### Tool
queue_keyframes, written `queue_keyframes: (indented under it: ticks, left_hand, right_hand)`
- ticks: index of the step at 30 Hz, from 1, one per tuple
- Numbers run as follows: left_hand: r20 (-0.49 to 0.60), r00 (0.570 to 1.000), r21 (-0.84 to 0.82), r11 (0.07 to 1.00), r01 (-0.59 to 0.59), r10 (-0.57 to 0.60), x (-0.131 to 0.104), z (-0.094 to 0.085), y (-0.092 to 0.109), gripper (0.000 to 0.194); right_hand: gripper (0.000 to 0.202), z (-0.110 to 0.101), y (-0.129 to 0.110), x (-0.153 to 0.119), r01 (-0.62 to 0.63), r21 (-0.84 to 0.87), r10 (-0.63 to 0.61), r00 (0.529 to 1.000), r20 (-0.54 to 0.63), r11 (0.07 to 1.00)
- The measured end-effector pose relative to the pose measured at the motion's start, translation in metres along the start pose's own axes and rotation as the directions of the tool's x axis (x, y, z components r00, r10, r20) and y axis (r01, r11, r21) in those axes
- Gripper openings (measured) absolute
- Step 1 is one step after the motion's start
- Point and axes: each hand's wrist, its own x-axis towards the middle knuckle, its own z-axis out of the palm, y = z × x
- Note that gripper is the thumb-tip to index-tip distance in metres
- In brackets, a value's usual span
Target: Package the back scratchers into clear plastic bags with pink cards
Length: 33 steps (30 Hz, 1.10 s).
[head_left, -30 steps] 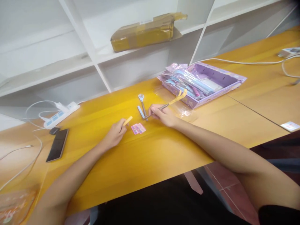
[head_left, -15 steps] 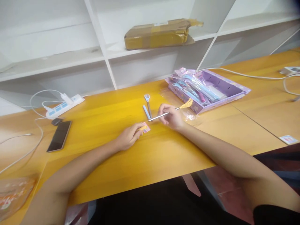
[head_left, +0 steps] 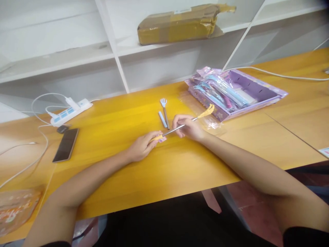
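Observation:
Between the fingers of my right hand [head_left: 189, 127] is a metal rod [head_left: 176, 129] with a yellow hand-shaped head [head_left: 207, 110] at its right end. My left hand [head_left: 144, 145] is closed on a yellow handle [head_left: 156, 138], with a small pink card [head_left: 162, 139] beside it. The rod's left end meets the tip of this handle; whether it is inside cannot be made out. Just behind, a blue hand-shaped head [head_left: 163, 102] on a metal rod lies on the table next to a separate blue handle [head_left: 162, 119].
A purple box [head_left: 259, 102] of wrapped blue and pink items stands at the back right, with clear plastic [head_left: 214, 124] before it. On the left are a power strip [head_left: 69, 115], a phone [head_left: 65, 145] and cables. A taped carton [head_left: 177, 29] rests on the shelf.
The rod's left end has come down to the yellow handle, where before there was a gap between them. The camera view has shifted slightly.

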Motion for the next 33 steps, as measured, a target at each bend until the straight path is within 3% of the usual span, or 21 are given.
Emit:
queue_keyframes:
  ticks: [8,16,24,33]
  left_hand:
    - [-0.059,0.998,0.049,0.999,-0.014,0.017,0.002,-0.001,0.004,0.037]
    - [-0.082,0.996,0.009,0.999,-0.042,0.043,0.001,-0.001,0.004,0.033]
    - [-0.094,0.990,0.068,0.993,-0.097,0.103,0.000,-0.002,0.001,0.030]
    - [-0.114,0.976,0.143,0.975,-0.169,0.186,-0.003,-0.003,-0.001,0.028]
  right_hand:
    - [0.024,0.000,0.000,-0.003,0.021,-0.147,-0.023,1.000,-0.009,0.989]
    - [0.026,0.014,0.002,-0.003,-0.071,0.007,0.071,0.997,-0.016,0.997]
    - [0.021,0.026,-0.001,-0.014,0.079,-0.082,-0.078,0.997,0.023,0.993]
    - [0.022,0.034,0.008,-0.011,0.105,-0.046,-0.102,0.993,0.065,0.993]
